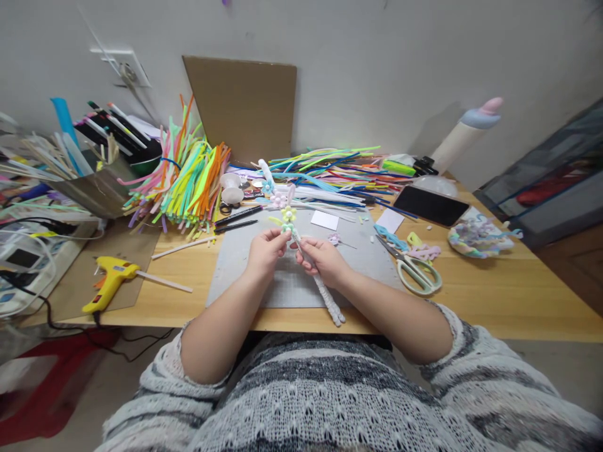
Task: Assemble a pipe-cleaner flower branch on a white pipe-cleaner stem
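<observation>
Both hands meet over the grey cutting mat (pixel 245 276) at the centre. My left hand (pixel 268 251) is closed, its thumb and fingers pinching the flower decoration (pixel 288 218) near a green flower. That decoration carries blue, pink, yellow and green flowers and reaches up and away from me. My right hand (pixel 321 258) wraps round the white fuzzy stem (pixel 330 301), whose lower end hangs toward the table's front edge. A small purple flower with a wire (pixel 335 239) lies on the mat just beyond my right hand.
A yellow glue gun (pixel 112 279) lies at the left on cardboard. Bundled pipe cleaners (pixel 193 188) stand behind it, with loose ones (pixel 325 169) along the wall. To the right are scissors (pixel 418 273), a phone (pixel 431 205) and a shiny wrapped bundle (pixel 480 235).
</observation>
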The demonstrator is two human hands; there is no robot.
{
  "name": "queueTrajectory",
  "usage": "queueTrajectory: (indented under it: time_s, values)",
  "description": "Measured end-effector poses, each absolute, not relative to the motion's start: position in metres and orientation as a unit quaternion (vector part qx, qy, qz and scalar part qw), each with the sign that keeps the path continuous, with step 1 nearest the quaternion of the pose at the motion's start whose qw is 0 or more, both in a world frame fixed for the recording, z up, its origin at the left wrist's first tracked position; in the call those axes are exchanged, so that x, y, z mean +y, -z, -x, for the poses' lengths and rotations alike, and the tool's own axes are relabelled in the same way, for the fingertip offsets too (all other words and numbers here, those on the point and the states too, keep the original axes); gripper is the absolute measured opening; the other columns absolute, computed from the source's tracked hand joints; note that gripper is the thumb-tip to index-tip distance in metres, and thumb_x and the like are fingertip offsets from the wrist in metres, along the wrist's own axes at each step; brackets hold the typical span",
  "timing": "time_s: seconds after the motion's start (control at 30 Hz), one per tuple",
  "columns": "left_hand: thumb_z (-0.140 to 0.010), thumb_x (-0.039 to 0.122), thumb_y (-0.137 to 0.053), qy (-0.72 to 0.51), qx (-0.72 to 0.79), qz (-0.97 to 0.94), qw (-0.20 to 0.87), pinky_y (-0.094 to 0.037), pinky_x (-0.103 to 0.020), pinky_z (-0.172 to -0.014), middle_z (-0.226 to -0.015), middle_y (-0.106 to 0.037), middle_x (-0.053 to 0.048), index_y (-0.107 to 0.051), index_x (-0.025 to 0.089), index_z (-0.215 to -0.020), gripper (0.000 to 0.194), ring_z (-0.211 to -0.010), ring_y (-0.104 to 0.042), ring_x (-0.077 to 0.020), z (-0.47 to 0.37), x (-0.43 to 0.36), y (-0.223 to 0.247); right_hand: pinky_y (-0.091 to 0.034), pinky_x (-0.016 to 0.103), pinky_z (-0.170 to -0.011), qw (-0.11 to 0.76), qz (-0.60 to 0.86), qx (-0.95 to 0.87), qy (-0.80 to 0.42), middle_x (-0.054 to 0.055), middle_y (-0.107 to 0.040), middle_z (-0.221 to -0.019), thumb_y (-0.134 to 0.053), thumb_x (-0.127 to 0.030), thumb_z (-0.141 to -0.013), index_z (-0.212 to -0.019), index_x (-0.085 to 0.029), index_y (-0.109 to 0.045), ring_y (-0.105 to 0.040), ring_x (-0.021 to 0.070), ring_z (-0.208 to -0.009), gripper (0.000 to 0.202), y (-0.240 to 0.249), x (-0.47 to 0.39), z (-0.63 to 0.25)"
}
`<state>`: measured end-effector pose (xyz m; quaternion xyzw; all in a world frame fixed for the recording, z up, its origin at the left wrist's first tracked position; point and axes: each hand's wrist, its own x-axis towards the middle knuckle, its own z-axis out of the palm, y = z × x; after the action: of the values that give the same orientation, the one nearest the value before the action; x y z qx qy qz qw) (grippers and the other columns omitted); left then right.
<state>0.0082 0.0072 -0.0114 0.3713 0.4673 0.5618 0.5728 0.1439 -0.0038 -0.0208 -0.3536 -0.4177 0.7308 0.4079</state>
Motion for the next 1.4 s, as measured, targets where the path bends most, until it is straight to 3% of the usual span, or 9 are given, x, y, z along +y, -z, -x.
queueTrajectory:
  time_s: [0.23, 0.6, 0.93, 1.2, 1.4]
  values:
    - [-0.054, 0.034, -0.075, -0.562, 0.477, -0.375, 0.562, -0.024, -0.018, -0.041, -0.05, -0.049, 0.005, -0.055, 0.012, -0.067, 0.033, -0.04, -0.037, -0.0027, -0.013, 0.005, 0.012, -0.02, 0.014, -0.032, 0.412, 0.37, -0.427, -0.715, -0.005, -0.051, -0.053, -0.062, -0.041, -0.07, -0.08, -0.015, -0.056, -0.034, 0.002, -0.037, 0.029, 0.021, -0.003, -0.143]
    - [-0.058, 0.037, -0.07, -0.578, 0.436, -0.315, 0.614, -0.028, -0.018, -0.041, -0.065, -0.055, 0.003, -0.05, 0.016, -0.077, 0.035, -0.046, -0.047, -0.0052, -0.012, 0.006, 0.013, -0.019, 0.014, -0.031, 0.41, 0.377, -0.429, -0.711, -0.005, -0.051, -0.05, -0.06, -0.038, -0.071, -0.077, -0.015, -0.054, -0.032, 0.0023, -0.035, 0.024, 0.021, -0.004, -0.143]
    - [-0.057, 0.032, -0.071, -0.566, 0.466, -0.354, 0.58, -0.027, -0.018, -0.043, -0.05, -0.047, 0.005, -0.051, 0.014, -0.068, 0.029, -0.044, -0.041, -0.0045, -0.016, 0.005, 0.015, -0.019, 0.014, -0.032, 0.419, 0.371, -0.428, -0.71, -0.005, -0.051, -0.051, -0.059, -0.037, -0.072, -0.078, -0.015, -0.055, -0.032, 0.0022, -0.035, 0.023, 0.023, -0.005, -0.143]
    - [-0.059, 0.031, -0.069, -0.575, 0.424, -0.316, 0.625, -0.029, -0.018, -0.042, -0.061, -0.054, 0.002, -0.051, 0.015, -0.075, 0.029, -0.046, -0.047, -0.0054, -0.015, 0.004, 0.015, -0.019, 0.014, -0.032, 0.424, 0.365, -0.419, -0.715, -0.005, -0.051, -0.051, -0.059, -0.036, -0.072, -0.077, -0.015, -0.055, -0.032, 0.0022, -0.036, 0.022, 0.021, -0.005, -0.143]
    - [-0.062, 0.018, -0.06, -0.548, 0.434, -0.336, 0.631, -0.031, -0.017, -0.043, -0.065, -0.055, 0.001, -0.052, 0.014, -0.078, 0.019, -0.049, -0.052, -0.0063, -0.02, 0.001, 0.02, -0.019, 0.013, -0.031, 0.438, 0.35, -0.413, -0.718, -0.005, -0.05, -0.051, -0.058, -0.034, -0.073, -0.076, -0.015, -0.054, -0.033, 0.0022, -0.036, 0.02, 0.02, -0.004, -0.143]
